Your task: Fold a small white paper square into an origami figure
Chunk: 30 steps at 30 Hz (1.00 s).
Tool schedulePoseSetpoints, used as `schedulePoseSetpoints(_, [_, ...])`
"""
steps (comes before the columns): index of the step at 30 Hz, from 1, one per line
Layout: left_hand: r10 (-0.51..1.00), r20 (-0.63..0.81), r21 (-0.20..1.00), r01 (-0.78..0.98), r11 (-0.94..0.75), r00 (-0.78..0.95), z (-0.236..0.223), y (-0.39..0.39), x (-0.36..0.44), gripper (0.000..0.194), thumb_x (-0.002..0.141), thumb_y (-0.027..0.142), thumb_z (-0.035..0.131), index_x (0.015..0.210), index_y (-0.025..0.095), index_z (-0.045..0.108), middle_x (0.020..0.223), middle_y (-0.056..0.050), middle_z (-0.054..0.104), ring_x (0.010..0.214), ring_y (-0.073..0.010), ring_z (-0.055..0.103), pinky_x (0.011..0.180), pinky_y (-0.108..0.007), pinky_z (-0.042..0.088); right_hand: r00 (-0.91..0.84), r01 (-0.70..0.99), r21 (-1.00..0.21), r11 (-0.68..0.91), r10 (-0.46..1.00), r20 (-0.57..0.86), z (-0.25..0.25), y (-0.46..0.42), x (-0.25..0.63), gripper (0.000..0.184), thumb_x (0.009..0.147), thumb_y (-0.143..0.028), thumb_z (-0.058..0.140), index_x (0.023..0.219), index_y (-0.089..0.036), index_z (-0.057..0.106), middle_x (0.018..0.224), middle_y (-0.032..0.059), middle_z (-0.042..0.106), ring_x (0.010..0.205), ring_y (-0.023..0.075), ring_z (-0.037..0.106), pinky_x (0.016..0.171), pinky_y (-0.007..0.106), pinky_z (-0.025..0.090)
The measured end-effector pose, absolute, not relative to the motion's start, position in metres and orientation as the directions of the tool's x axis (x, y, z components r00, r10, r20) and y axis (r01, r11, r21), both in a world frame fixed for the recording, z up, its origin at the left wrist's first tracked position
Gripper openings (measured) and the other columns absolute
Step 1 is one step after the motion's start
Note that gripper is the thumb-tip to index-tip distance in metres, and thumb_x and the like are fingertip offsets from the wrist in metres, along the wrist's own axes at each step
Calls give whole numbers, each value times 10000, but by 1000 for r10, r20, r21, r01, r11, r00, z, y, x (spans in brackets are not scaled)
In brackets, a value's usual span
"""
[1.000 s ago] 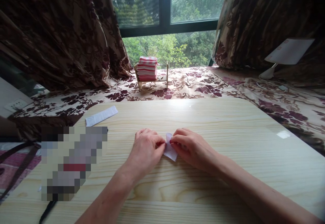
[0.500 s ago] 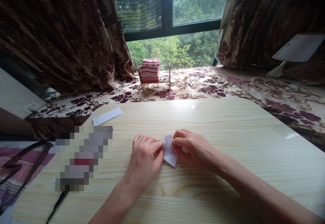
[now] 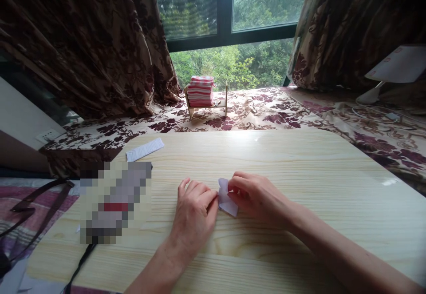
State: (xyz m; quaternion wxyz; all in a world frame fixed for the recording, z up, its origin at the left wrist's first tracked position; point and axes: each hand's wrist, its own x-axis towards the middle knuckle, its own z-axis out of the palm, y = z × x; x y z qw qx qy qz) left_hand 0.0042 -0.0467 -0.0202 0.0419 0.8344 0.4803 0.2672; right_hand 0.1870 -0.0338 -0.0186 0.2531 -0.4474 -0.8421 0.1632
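A small piece of folded white paper (image 3: 226,203) lies on the pale wood-grain table (image 3: 282,165), between my two hands. My left hand (image 3: 197,209) rests on the table with its thumb and index finger closed at the paper's left edge. From the right, my right hand (image 3: 254,196) pinches the paper's other edge between thumb and fingers. The paper's upper end is creased and stands up a little. My fingertips hide parts of both side edges.
A folded printed paper strip (image 3: 145,149) lies at the table's far left. Nearer is a pixelated object (image 3: 116,203) with a black cord (image 3: 80,265). Behind the table, a small wooden stand (image 3: 206,106) holds pink-striped folded cloths (image 3: 200,91). A white lamp (image 3: 396,65) stands far right.
The view has shifted slightly, so the scene sits a little further right. My right fingers have moved slightly on the paper, and its upper end looks more bent.
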Motion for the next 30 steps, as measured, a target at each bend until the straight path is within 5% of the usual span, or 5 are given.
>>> schedulePoseSetpoints(16, [783, 320, 236, 756, -611, 533, -12, -56, 1, 229, 843, 158, 441, 904, 209, 655, 828, -27, 623, 858, -189, 539, 1044, -510, 212, -531, 668, -506, 545, 826, 189, -12, -36, 188, 110, 816, -179, 546, 802, -172, 655, 773, 33, 612, 676, 120, 548, 597, 205, 379])
schedulePoseSetpoints(30, [774, 330, 194, 764, -615, 540, -15, -56, 0, 181, 833, 142, 454, 785, 186, 622, 817, -21, 605, 848, -181, 533, 1037, -513, 234, -583, 635, -559, 534, 805, 107, -3, -38, 193, 220, 812, -166, 534, 959, -191, 697, 838, 58, 618, 716, 140, 572, 638, 226, 416])
